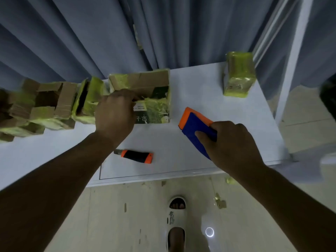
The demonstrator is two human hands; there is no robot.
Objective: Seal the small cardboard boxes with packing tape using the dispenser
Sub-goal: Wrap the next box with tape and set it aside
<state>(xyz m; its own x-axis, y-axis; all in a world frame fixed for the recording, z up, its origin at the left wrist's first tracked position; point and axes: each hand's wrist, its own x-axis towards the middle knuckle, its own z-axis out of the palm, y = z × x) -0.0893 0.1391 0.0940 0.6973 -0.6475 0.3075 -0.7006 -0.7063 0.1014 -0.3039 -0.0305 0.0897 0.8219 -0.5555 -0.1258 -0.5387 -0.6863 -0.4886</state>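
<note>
Hand positions indicate preparation for a taping pass. Left hand is closed over the near top edge of the open box, fingers curled onto a flap, apparently to steady the box and hold the flap for closing. Top flaps stand partly open; the box sides carry yellow-green tape.

Right hand is wrapped around the blue-and-orange dispenser, thumb across its body. The dispenser sits low over the table, just right of the box and not touching it, orange end toward the box, likely so tape can be laid on the lid once the flaps meet.

More open boxes, partly taped, line the left side as pending work. One fully wrapped box stands apart at the far right, probably as finished stock.

An orange-and-black knife lies near the front edge between the arms, within reach for cutting tape.
</note>
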